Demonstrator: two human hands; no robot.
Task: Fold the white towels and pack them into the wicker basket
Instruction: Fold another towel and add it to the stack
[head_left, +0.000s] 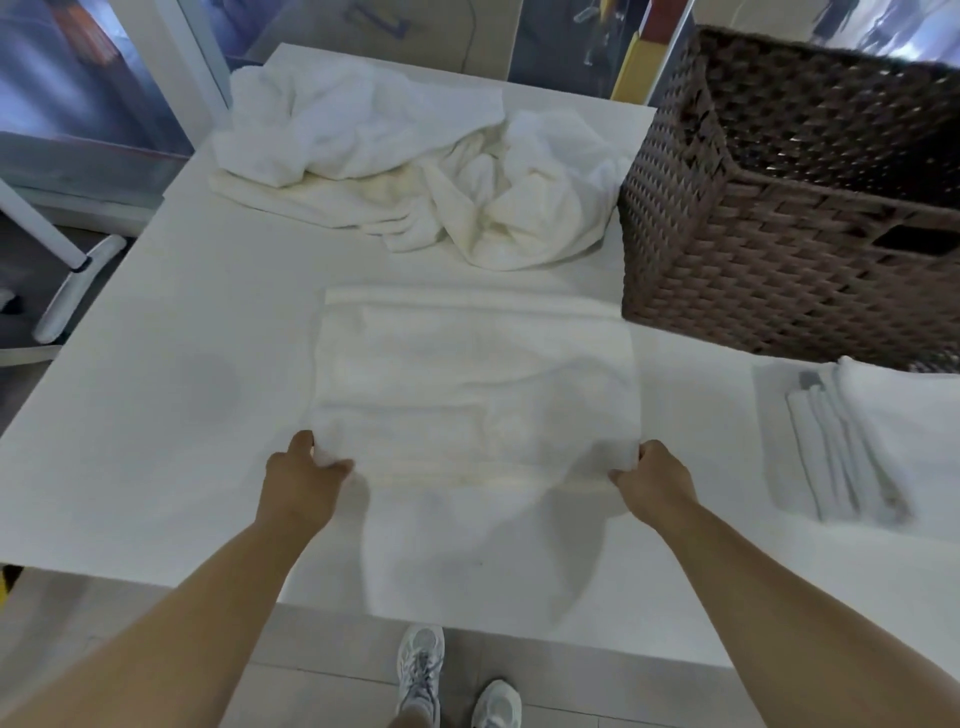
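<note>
Broadly, the white table (156, 389) carries everything, its near edge running just below the person's forearms. At its far right corner stands the wicker basket (789, 249), open side up, so finished towels can go straight in; no towel shows inside it from this angle. Along the far edge, just left of the basket, lies the heap of unfolded towels (415, 166), crumpled and waiting. In the middle of the surface lies the towel being folded (475, 384), spread flat with its far hem beside the basket's foot and its near part draping over the near edge. By the right edge, in front of the basket, rests a stack of folded towels (852, 441), probably staged for packing. The left hand (304, 480) pinches the towel's left side, fingers curled into the cloth; the right hand (652, 475) pinches the right side likewise. Gripping both sides level likely keeps the fold square as it is carried away from the body.
</note>
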